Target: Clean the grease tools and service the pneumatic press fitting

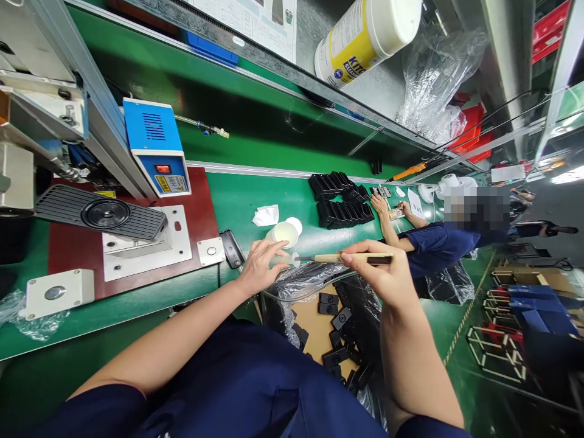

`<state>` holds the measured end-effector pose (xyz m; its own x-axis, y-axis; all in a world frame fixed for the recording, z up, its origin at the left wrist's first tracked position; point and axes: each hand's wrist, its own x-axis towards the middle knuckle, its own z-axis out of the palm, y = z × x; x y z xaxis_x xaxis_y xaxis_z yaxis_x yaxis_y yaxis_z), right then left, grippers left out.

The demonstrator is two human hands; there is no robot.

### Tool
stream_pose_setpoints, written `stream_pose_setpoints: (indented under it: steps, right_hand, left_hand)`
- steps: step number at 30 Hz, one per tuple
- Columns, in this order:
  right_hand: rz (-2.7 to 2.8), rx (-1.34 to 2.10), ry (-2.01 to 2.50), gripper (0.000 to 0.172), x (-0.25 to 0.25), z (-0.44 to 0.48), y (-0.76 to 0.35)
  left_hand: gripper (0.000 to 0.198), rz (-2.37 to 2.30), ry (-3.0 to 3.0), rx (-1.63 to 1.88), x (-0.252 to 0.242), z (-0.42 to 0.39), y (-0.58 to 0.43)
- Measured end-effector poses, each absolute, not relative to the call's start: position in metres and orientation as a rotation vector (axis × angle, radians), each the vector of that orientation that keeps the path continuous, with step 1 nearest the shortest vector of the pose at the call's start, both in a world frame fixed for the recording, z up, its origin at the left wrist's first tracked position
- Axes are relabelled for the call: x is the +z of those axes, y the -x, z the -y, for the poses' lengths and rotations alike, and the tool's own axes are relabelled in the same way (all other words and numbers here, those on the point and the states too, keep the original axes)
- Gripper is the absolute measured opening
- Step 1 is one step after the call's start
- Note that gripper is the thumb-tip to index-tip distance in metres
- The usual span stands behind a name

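Green bench (255,194) edge: right hand (387,277) grip clenched on brush (351,258); left hand (262,264) pinching its tip

Green workbench (255,201) — metal shelf (292,73) above

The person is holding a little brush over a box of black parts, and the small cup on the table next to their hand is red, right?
Not quite. In the head view the cup by the left hand is pale, whitish-yellow, not red. The rest holds: the right hand holds a small brush over a box of black parts.
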<state>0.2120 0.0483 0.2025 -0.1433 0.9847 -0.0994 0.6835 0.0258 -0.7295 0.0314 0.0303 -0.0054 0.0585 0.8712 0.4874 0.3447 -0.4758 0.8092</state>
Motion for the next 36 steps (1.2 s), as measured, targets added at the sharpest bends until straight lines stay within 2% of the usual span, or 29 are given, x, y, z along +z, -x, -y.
stream_pose_setpoints:
  steps: [3, 7, 13, 20, 24, 31, 36]
  right_hand:
    - [1.77, 0.962, 1.671, 0.023, 0.197, -0.051, -0.21]
    - [1.64, 0.749, 1.543, 0.023, 0.184, -0.049, -0.21]
    - [1.893, 0.638, 1.473, 0.014, 0.178, -0.037, -0.206]
    - [1.987, 0.59, 1.439, 0.015, 0.18, -0.039, -0.201]
    - [1.928, 0.51, 1.492, 0.01, 0.187, -0.036, -0.195]
    - [1.895, 0.608, 1.622, 0.011, 0.21, -0.032, -0.189]
    - [1.847, 0.618, 1.653, 0.011, 0.209, -0.026, -0.192]
  left_hand:
    - [0.037, -1.209, -1.86, 1.403, -0.004, -0.03, -0.033]
    - [0.018, -1.24, -1.823, 1.413, -0.002, -0.031, -0.034]
    - [0.019, -1.217, -1.773, 1.413, 0.001, -0.03, -0.036]
    - [0.017, -1.236, -1.822, 1.388, -0.001, -0.035, -0.038]
    - [0.014, -1.21, -1.871, 1.441, -0.002, -0.035, -0.038]
    - [0.018, -1.164, -1.993, 1.514, -0.023, -0.045, -0.039]
    - [0.015, -1.122, -2.05, 1.494, -0.014, -0.044, -0.04]
